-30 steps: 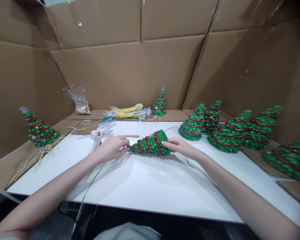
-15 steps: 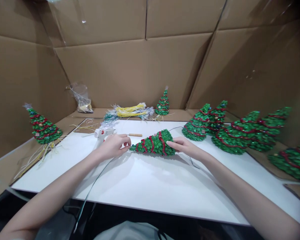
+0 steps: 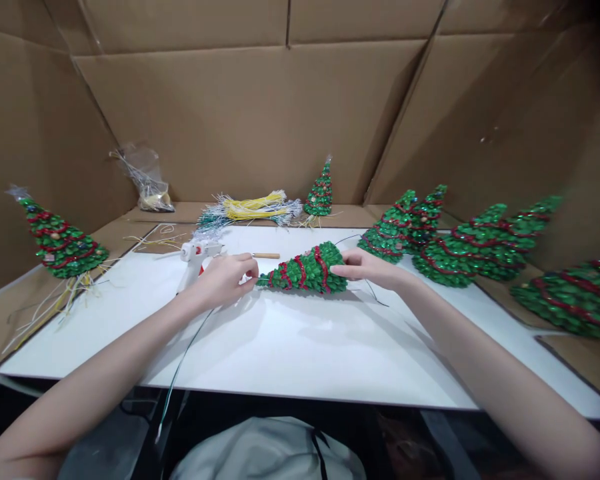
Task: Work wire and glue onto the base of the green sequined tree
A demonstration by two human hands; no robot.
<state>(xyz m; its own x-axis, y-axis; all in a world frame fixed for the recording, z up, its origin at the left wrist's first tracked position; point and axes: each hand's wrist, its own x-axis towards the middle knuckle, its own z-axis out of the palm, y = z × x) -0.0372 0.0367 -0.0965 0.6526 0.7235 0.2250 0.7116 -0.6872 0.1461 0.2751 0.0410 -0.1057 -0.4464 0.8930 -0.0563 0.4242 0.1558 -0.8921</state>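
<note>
A small green Christmas tree (image 3: 305,272) with red garland lies on its side, tip to the left. My right hand (image 3: 367,268) grips it at the wide base, thumb on the near side. At the tip, my left hand (image 3: 235,275) is closed in a pinch on a thin green wire (image 3: 183,363). That wire passes beneath my left wrist and hangs over the front edge of the table. From the base, another dark wire end (image 3: 377,297) sticks out to the right. My fingers hide where the wire meets the tip.
A glue gun (image 3: 197,253) stands left of my left hand, and a wooden-handled tool (image 3: 266,255) lies behind the tree. Bundled wires (image 3: 255,208), a plastic bag (image 3: 150,183) and another tree (image 3: 320,190) sit at the back. Several trees (image 3: 450,257) stand right; one decorated tree (image 3: 63,240) leans left.
The camera view has shifted, so the whole scene sits a little higher and further left. Both hands keep nearly the same places on the tree and wire.
</note>
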